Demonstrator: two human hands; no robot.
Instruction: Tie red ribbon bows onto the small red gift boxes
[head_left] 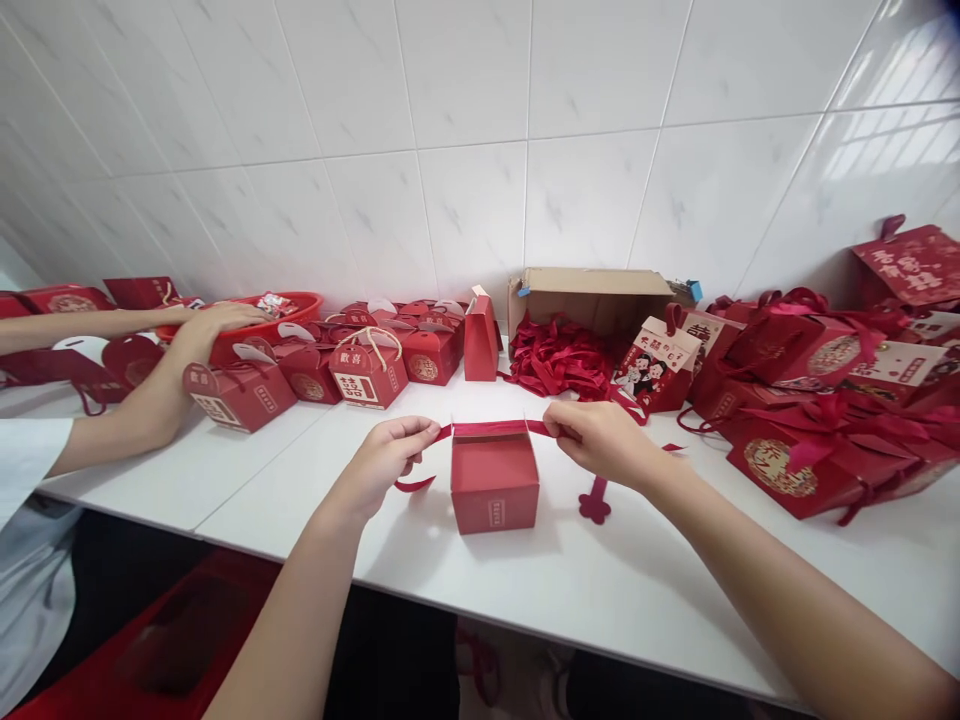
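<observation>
A small red gift box [495,488] stands upright on the white table in front of me. Along its top edge a dark red ribbon [491,429] is stretched, coming out at both sides. My left hand [390,455] pinches the ribbon left of the box, and a loose end hangs below the fingers. On the other side my right hand [592,432] grips the ribbon in closed fingers. Just under that hand, a dark red flower-shaped piece [595,503] lies on the table.
A cardboard box [592,282] full of red ribbons [559,355] lies against the tiled wall. Red gift boxes [373,368] line the back, and tied ones [795,450] are piled at right. At left, another person's hand [225,318] reaches over a red basin [304,312].
</observation>
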